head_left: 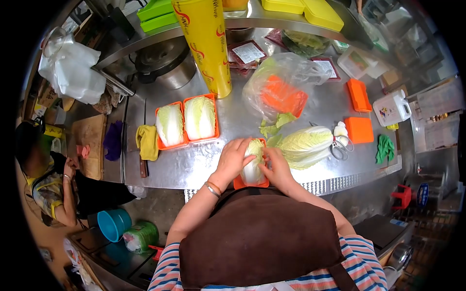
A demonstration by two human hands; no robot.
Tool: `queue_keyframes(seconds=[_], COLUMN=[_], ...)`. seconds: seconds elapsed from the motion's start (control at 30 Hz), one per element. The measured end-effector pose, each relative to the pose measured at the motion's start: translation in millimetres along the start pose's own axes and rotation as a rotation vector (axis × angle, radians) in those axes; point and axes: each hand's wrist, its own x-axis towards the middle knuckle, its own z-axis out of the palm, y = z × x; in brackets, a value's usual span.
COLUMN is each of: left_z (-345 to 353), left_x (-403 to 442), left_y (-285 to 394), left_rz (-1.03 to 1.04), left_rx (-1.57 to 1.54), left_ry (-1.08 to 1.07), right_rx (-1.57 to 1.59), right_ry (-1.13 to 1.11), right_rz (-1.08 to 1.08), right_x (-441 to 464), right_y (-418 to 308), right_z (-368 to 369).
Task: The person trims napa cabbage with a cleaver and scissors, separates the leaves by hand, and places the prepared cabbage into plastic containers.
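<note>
A piece of napa cabbage (252,170) lies in an orange tray (259,184) at the table's front edge. My left hand (234,157) rests on its left side, fingers together over the top. From the right, my right hand (275,166) touches the cabbage with bent fingers; whether it grips a leaf is too small to tell. A larger cabbage (308,147) lies right of my hands, with scissors (341,148) at its end. Loose green leaves (277,125) are behind. To the left, two cabbage pieces (200,118) sit in orange trays (217,131).
A yellow film roll (206,48) stands behind the trays. A plastic bag (286,80) holds orange trays. A knife (143,167) and yellow cloth (147,142) lie left. More orange trays (358,130) and a white jug (391,108) are right. Another person (53,184) is at far left.
</note>
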Motion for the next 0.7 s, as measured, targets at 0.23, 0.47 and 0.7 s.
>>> queue_keyframes(seconds=[0.23,0.47,0.7], left_z=[17.0,12.8,1.0], left_x=[-5.9,-5.0,-11.3], left_y=[8.9,15.4,31.7], left_rz=[-0.227,-0.172,-0.141], left_rx=[-0.034,0.215,0.039], left_ry=[-0.085,0.011,0.060], right_rx=[-0.032,-0.425,-0.766], right_ry=[0.059,0.329,0.094], right_rz=[-0.149,-0.122,-0.293], right_x=[-30.1,-44.8,-52.6], right_y=[1.9,31.2,70.1], right_z=[-37.1,-147.9,-109.8])
